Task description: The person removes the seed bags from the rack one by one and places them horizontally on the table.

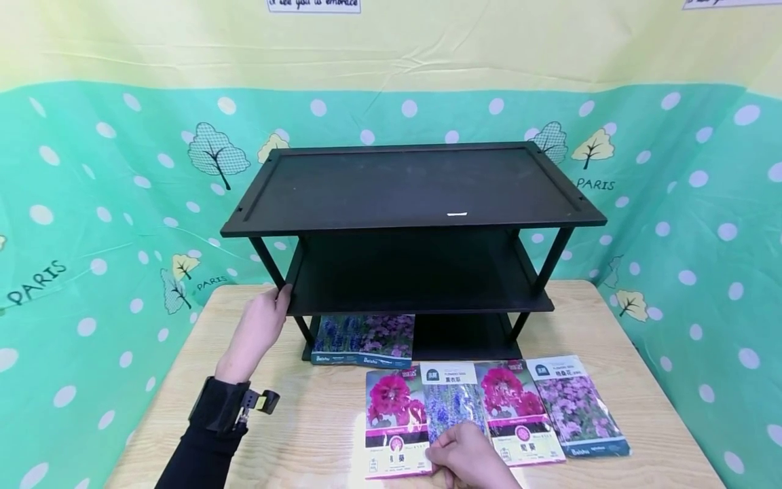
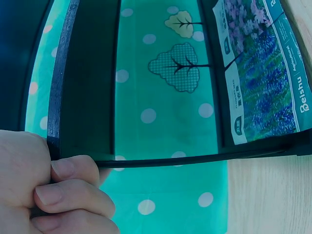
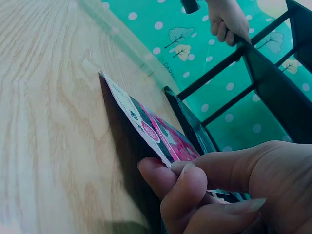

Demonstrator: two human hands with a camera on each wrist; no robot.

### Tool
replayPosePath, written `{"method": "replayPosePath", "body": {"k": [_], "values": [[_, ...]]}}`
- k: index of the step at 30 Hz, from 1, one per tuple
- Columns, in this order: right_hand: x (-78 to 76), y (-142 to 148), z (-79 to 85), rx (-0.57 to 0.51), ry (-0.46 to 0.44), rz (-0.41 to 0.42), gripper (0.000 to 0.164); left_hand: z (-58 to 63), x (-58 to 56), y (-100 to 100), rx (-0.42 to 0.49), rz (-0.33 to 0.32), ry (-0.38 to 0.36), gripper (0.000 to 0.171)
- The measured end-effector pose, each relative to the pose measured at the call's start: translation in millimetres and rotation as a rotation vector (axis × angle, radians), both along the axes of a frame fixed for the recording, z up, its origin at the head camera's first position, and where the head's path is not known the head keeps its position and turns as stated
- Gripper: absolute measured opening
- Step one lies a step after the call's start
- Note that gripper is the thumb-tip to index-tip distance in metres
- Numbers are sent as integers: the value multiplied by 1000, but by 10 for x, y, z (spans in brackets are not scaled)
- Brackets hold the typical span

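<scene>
A black three-tier shelf (image 1: 415, 272) stands on the wooden table. My left hand (image 1: 259, 333) grips the left front corner of its middle tier, fingers curled round the edge in the left wrist view. Down at the front, my right hand (image 1: 473, 456) pinches the lower right corner of a pink-flower seed packet (image 1: 396, 424), the leftmost in a row; the right wrist view shows that packet (image 3: 156, 134) tilted, its near edge off the table. Beside it a lavender seed packet (image 1: 453, 404) is partly hidden by the hand. Another pink-flower packet (image 1: 519, 414) and a purple-flower packet (image 1: 579, 407) lie rightward.
Two seed packets (image 1: 364, 338) lie side by side on the left of the bottom tier. A small white mark (image 1: 457, 214) shows on the top tier. Behind the wooden table (image 1: 305, 428) hangs a green dotted curtain (image 1: 110, 224).
</scene>
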State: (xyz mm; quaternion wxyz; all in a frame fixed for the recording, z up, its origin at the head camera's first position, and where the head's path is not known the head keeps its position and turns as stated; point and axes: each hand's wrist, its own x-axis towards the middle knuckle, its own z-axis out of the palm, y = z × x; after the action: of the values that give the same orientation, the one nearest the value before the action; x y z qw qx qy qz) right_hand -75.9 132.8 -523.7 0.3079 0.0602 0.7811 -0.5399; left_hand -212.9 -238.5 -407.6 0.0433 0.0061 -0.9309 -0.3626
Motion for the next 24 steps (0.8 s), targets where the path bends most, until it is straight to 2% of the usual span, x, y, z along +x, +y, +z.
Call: {"method": "replayPosePath", "body": {"k": [5, 10, 13, 21, 24], "values": [[-45, -23, 8, -30, 84, 41, 17, -3, -8, -1, 1, 4, -5, 59], [-84, -47, 66, -10, 117, 58, 18, -9, -15, 1, -4, 9, -3, 58], [-106, -64, 105, 29, 112, 68, 17, -12, -17, 5, -9, 11, 0, 59], [-162, -94, 193, 124, 29, 82, 20, -13, -14, 5, -11, 13, -6, 61], [-189, -95, 221, 140, 55, 102, 20, -6, -12, 5, -7, 17, -13, 62]]}}
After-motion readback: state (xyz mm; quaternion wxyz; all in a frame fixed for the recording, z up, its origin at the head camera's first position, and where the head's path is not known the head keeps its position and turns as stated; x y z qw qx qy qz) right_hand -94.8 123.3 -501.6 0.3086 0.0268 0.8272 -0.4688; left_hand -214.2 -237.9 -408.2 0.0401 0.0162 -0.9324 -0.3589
